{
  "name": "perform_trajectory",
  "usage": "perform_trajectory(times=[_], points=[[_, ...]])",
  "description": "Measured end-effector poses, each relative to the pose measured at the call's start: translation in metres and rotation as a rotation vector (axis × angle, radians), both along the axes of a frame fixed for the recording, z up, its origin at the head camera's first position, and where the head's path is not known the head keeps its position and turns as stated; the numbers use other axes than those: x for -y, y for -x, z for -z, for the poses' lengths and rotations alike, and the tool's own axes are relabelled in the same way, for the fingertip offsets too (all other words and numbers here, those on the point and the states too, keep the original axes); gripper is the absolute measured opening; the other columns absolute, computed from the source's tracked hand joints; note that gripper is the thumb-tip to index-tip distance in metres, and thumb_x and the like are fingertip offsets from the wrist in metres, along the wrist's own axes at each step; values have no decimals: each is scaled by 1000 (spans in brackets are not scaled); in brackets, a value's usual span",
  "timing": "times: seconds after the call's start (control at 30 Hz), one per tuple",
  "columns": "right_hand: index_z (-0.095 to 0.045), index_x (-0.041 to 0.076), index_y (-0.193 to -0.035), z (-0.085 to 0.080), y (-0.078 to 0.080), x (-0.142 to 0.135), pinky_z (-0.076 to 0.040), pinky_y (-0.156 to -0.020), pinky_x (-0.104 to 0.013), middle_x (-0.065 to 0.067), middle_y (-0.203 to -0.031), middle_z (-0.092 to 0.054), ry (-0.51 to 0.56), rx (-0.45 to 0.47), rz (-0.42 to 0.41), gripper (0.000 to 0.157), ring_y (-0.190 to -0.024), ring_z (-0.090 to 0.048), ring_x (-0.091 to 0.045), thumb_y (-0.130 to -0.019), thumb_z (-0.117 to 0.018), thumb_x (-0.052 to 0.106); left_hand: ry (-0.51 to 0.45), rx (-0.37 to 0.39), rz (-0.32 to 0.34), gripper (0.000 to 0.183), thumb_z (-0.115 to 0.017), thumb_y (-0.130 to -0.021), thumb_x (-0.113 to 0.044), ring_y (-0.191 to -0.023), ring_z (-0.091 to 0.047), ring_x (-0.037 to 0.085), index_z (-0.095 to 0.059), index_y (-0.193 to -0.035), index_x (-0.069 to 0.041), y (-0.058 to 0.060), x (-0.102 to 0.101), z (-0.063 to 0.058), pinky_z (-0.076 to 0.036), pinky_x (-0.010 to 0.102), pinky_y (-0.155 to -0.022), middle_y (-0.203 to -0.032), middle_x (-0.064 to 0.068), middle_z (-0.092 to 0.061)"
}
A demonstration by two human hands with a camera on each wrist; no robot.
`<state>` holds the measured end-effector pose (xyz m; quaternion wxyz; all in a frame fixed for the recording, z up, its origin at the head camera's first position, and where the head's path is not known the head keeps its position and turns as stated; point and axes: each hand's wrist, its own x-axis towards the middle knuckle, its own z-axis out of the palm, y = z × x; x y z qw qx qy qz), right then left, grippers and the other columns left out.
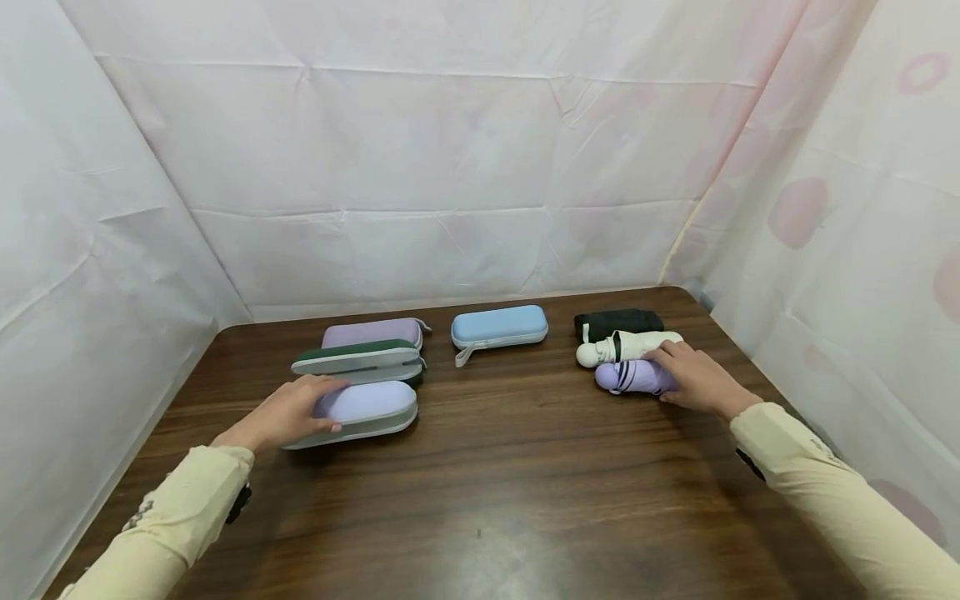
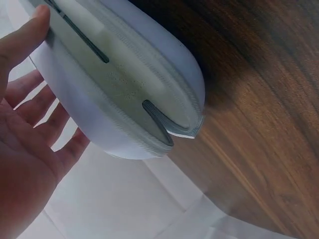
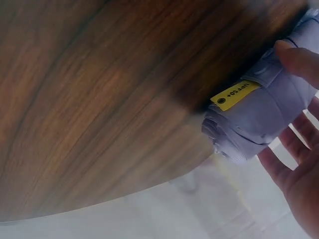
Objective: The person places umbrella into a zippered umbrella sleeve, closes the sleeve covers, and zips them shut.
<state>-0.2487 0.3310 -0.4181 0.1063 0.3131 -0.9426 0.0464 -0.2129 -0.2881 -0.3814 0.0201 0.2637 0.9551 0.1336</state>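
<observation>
A lavender hard zip case stands partly unzipped at the front of the left row, its pale lining showing in the left wrist view. My left hand holds its lid, thumb over the rim and fingers along the outer shell. On the right, my right hand grips a folded lavender umbrella near the end away from its round handle. A yellow UPF50+ tag sticks out of the wrapped cloth. Just behind lies a white folded umbrella, close to my fingers.
Behind the lavender case are a gaping dark green case and a purple case. A light blue case with a wrist loop sits at mid-back. A black folded umbrella lies at back right. White sheeting surrounds the wooden table.
</observation>
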Motion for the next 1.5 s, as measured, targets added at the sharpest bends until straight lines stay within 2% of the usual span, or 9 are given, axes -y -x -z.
perform_trajectory(times=[0.17,0.33,0.5,0.8,0.93,1.1,1.2,1.37,1.5], points=[[-62,1,-111,-1,3,3,-43,-66,-52,-12,-99,-54,-34,-12,23,60,-96,-52,-33,-58,-90,10,4,7,0,72,-86,-70,-24,-107,-53,36,-55,-129,3,-1,-3,-2,-45,53,-86,-119,19,-55],[-62,-5,-110,0,7,4,-45,-76,-52,-17,-98,-56,-18,53,23,60,-92,-55,-35,-58,-89,5,-16,33,-4,66,-87,-68,-24,-100,-55,29,-61,-123,3,-1,-5,1,-47,50,-84,-114,14,-55],[-63,-5,-111,1,8,3,-45,-80,-53,-19,-100,-60,-13,77,19,58,-93,-59,-38,-59,-88,3,-47,93,-29,65,-86,-70,-23,-105,-56,32,-59,-124,2,0,-5,1,-45,53,-86,-120,17,-58],[-64,-3,-111,1,9,4,-46,-78,-53,-19,-100,-62,-2,77,32,57,-92,-60,-38,-59,-87,2,-100,82,24,65,-84,-69,-23,-98,-59,26,-59,-122,6,4,-4,2,-49,46,-80,-115,16,-62],[-64,-4,-111,2,8,4,-47,-78,-53,-20,-100,-63,-5,79,45,57,-91,-60,-38,-59,-88,3,-107,92,35,64,-83,-70,-26,-95,-60,19,-61,-123,3,8,-8,0,-50,40,-77,-115,12,-64],[-64,-4,-111,1,7,5,-47,-77,-52,-20,-100,-63,-1,64,52,57,-91,-61,-38,-59,-87,2,-136,77,87,60,-80,-73,-29,-89,-60,12,-62,-124,-3,15,-23,-8,-50,32,-73,-113,7,-65],[-64,-4,-112,-1,8,6,-47,-78,-52,-21,-100,-63,-2,59,55,57,-92,-60,-39,-60,-87,3,-164,78,118,59,-80,-73,-29,-89,-59,12,-63,-124,-3,20,-37,-15,-49,32,-73,-114,7,-65],[-65,-4,-111,-1,9,6,-47,-78,-52,-21,-100,-63,0,54,58,56,-91,-60,-39,-60,-87,2,-193,95,131,61,-78,-75,-34,-95,-58,13,-61,-128,-9,28,-70,-24,-48,35,-77,-121,4,-62],[-65,-2,-111,1,10,6,-47,-76,-52,-20,-100,-63,23,44,47,56,-91,-61,-38,-60,-86,2,-229,130,165,62,-78,-78,-35,-94,-59,12,-58,-132,-13,37,-101,-25,-49,34,-76,-122,1,-61]])
